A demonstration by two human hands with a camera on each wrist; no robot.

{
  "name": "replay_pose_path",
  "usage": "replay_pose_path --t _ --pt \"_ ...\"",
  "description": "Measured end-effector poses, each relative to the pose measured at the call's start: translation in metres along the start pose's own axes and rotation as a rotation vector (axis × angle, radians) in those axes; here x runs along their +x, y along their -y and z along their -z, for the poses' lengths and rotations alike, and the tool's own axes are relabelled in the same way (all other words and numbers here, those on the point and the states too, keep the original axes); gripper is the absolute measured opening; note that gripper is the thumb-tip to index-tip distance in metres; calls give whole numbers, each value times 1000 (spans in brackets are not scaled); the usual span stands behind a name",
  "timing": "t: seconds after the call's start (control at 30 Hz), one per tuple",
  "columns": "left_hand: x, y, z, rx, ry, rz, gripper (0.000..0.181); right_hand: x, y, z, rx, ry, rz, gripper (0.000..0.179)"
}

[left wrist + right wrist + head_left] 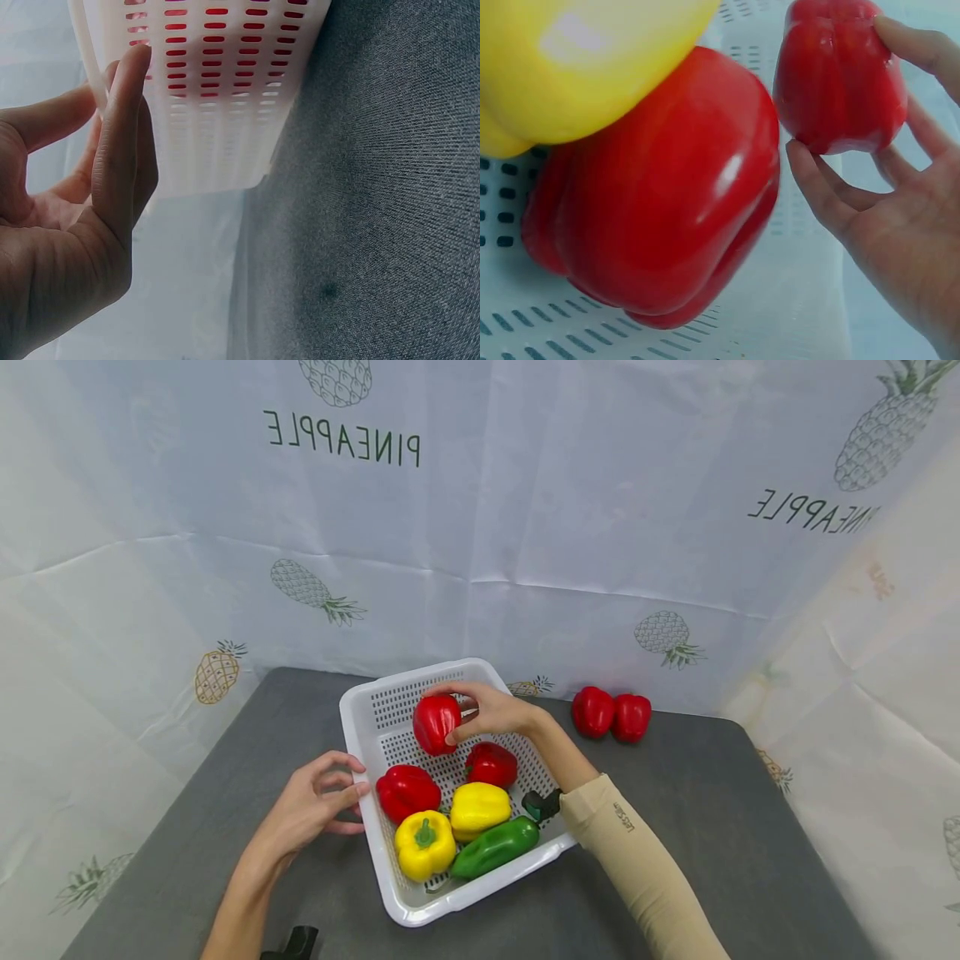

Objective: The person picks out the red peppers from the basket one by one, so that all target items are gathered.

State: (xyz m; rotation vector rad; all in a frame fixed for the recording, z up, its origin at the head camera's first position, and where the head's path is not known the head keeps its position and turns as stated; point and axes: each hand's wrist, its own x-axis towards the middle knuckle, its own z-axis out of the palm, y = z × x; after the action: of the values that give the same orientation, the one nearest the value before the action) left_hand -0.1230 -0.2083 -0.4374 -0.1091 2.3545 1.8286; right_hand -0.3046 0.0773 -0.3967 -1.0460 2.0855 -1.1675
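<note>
My right hand (491, 708) grips a red bell pepper (437, 725) between thumb and fingers, over the far part of a white plastic basket (381, 885). In the right wrist view the same pepper (840, 79) is held at its two ends. My left hand (315, 797) pinches the basket's left rim, thumb on top and fingers along the outside wall (217, 142). Inside the basket lie a red bell pepper (408, 792) at the left, another red bell pepper (491, 765) near the right wrist, two yellow bell peppers (480, 810) and a long green pepper (495, 848).
Two more red bell peppers (592, 712) sit side by side at the back right of the dark grey table (720, 827). A pineapple-print cloth (525, 510) hangs behind the table. A small black object (300, 941) shows by the left forearm.
</note>
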Motion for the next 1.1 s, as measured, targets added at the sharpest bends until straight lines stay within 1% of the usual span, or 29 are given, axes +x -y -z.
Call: replay_pose_path --t 0.17,0.37,0.5,0.6,0.73,0.9,1.03,1.1 --pt "0 1 0 4 -4 -7 50 -6 8 6 8 -24 6 86" --pt "0 0 0 -5 2 -9 50 -15 10 18 -6 -60 29 87" --pt "0 -2 0 -7 7 -2 51 -23 13 25 0 -80 18 88" --pt "-1 -2 1 -12 8 5 51 -31 16 31 5 -99 14 88" --pt "-1 -3 1 -14 9 5 50 -41 19 38 3 -118 31 89" --pt "-1 -3 1 -17 10 4 50 -57 23 47 -17 -144 62 89" --pt "0 0 1 -4 11 -11 49 -72 26 56 -26 -172 82 85" --pt "0 1 1 -1 6 -7 49 -79 27 60 -33 -187 96 84"
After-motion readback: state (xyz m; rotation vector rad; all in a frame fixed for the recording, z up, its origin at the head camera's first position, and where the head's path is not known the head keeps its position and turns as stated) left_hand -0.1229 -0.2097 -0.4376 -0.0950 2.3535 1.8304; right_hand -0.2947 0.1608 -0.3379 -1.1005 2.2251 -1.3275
